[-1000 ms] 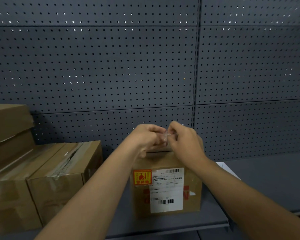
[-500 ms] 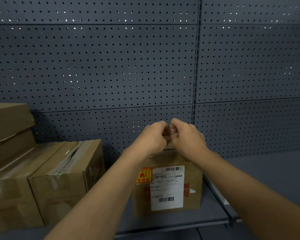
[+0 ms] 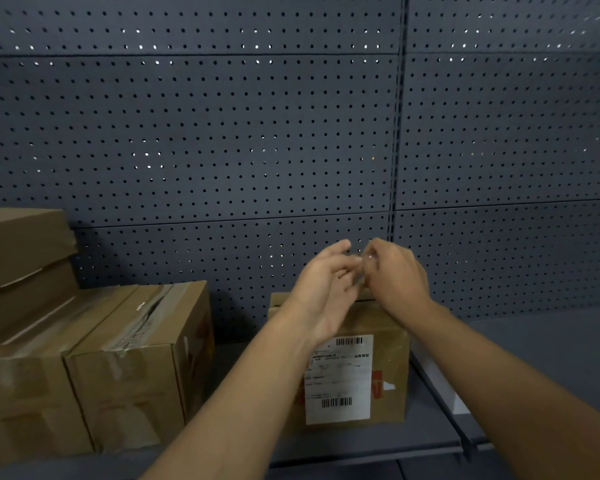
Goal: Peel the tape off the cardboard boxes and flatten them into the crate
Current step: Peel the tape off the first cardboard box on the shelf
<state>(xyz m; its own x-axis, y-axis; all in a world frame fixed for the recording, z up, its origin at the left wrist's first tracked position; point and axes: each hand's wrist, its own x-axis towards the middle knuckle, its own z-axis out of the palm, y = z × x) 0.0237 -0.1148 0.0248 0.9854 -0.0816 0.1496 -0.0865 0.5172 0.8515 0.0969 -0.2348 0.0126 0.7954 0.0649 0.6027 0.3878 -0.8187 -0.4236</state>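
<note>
A small brown cardboard box [image 3: 390, 344] with a white shipping label stands on the grey shelf [image 3: 361, 441]. Both my hands hover above its top, close together. My right hand [image 3: 397, 275] pinches a small wad of clear tape [image 3: 361, 268] between thumb and fingers. My left hand [image 3: 326, 282] has its fingers loosely spread and touches the same tape from the left. How the tape lies against the box top is hidden behind my hands.
Two larger taped cardboard boxes [image 3: 132, 358] stand side by side at the left, with another box [image 3: 18, 244] stacked above them. A dark pegboard wall [image 3: 222, 133] closes the back. A white sheet [image 3: 440, 386] lies right of the small box.
Both hands have risen a little above the box. My left hand has gone from a curled grip to spread fingers, while the right still pinches the tape.
</note>
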